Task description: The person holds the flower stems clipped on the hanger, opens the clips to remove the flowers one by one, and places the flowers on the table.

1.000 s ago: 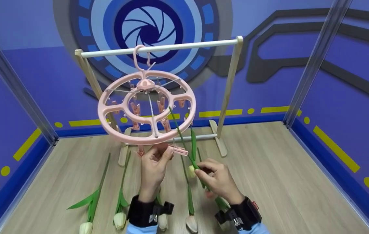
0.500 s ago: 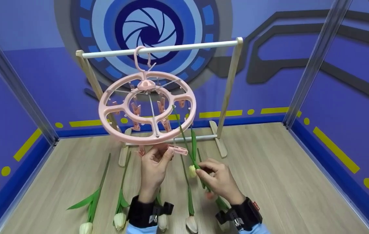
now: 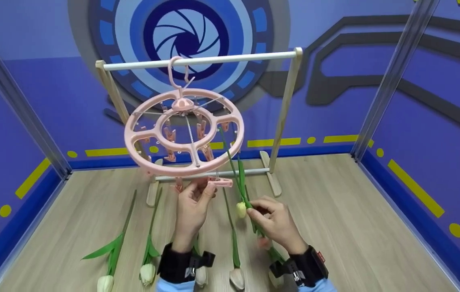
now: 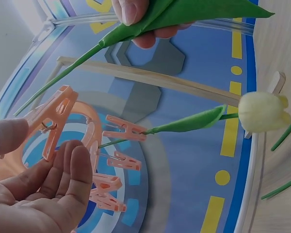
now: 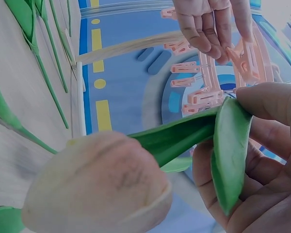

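Note:
My left hand pinches a pink clothespin between thumb and fingers at the hanger's front rim; the clothespin looks large in the left wrist view. The pink round clip hanger hangs by its hook from a rack. My right hand pinches an artificial tulip by its green stem and leaf, stem end pointing up toward the hanger. Its pale pinkish bloom fills the lower left of the right wrist view. A cream tulip hangs bloom-down from another clothespin.
The rack has a white top bar and wooden legs. Several tulips lie on the wooden table, among them a white one at left and a pale pink one in front. Patterned blue walls enclose the table.
My right hand and its tulip have shifted slightly right, the stem tip too. The clothespin in my left hand sits slightly higher and more level, and the hanger's front rim has risen a little.

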Action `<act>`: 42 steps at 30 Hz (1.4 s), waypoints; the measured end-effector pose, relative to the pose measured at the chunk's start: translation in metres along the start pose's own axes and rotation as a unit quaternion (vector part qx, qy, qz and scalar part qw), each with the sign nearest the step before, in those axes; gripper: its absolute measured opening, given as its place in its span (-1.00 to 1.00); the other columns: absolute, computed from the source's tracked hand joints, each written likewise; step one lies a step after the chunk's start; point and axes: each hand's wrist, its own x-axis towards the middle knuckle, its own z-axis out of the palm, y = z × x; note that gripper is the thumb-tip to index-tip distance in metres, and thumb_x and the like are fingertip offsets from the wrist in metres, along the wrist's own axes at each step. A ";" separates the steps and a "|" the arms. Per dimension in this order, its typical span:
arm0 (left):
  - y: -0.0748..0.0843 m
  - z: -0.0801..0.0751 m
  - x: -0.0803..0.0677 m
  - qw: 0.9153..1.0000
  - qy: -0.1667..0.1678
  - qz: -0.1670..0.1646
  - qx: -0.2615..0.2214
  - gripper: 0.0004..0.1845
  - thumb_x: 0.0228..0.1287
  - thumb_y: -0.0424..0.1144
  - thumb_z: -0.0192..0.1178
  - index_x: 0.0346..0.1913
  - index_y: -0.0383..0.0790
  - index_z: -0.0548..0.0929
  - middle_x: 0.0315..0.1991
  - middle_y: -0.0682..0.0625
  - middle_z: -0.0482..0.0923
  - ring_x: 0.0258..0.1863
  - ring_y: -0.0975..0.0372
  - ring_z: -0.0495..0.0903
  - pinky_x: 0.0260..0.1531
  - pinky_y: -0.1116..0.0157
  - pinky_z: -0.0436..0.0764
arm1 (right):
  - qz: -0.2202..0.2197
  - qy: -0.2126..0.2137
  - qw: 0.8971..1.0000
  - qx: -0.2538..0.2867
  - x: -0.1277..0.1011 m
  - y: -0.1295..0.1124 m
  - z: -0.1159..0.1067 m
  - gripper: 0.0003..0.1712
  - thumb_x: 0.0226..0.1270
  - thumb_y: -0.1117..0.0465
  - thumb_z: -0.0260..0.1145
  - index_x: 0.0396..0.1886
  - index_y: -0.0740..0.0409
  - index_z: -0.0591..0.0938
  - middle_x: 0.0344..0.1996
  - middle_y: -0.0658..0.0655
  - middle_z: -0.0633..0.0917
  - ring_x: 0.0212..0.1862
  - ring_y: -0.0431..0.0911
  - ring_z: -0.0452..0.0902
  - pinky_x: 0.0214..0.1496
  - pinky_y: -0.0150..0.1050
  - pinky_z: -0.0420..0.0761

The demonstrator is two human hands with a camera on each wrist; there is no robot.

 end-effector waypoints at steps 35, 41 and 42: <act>-0.003 0.007 -0.007 0.997 0.024 0.019 0.077 -0.67 0.50 -0.39 0.20 0.21 -0.47 0.59 0.04 -0.26 0.67 0.03 0.00 0.64 0.02 0.27 0.61 | 0.042 0.039 0.998 0.002 -0.017 0.011 -0.043 -0.81 0.37 0.41 0.40 -0.07 0.19 0.78 -0.34 0.06 0.79 -0.34 -0.24 0.64 -0.29 -0.41 0.58; -0.001 0.012 -0.014 0.984 0.010 0.066 0.165 -0.66 0.50 -0.34 0.22 0.24 -0.40 0.59 0.08 -0.21 0.62 0.08 0.01 0.62 0.04 0.13 0.63 | 0.063 0.061 0.996 -0.001 -0.021 0.014 -0.059 -0.80 0.35 0.41 0.42 -0.11 0.12 0.80 -0.36 0.05 0.80 -0.37 -0.23 0.63 -0.32 -0.43 0.55; 0.000 0.013 -0.015 0.980 0.009 0.079 0.185 -0.65 0.50 -0.34 0.22 0.24 -0.40 0.59 0.09 -0.20 0.62 0.09 0.01 0.61 0.05 0.10 0.63 | 0.066 0.064 0.996 -0.002 -0.021 0.015 -0.062 -0.81 0.35 0.40 0.42 -0.11 0.11 0.80 -0.36 0.05 0.80 -0.37 -0.22 0.63 -0.33 -0.43 0.55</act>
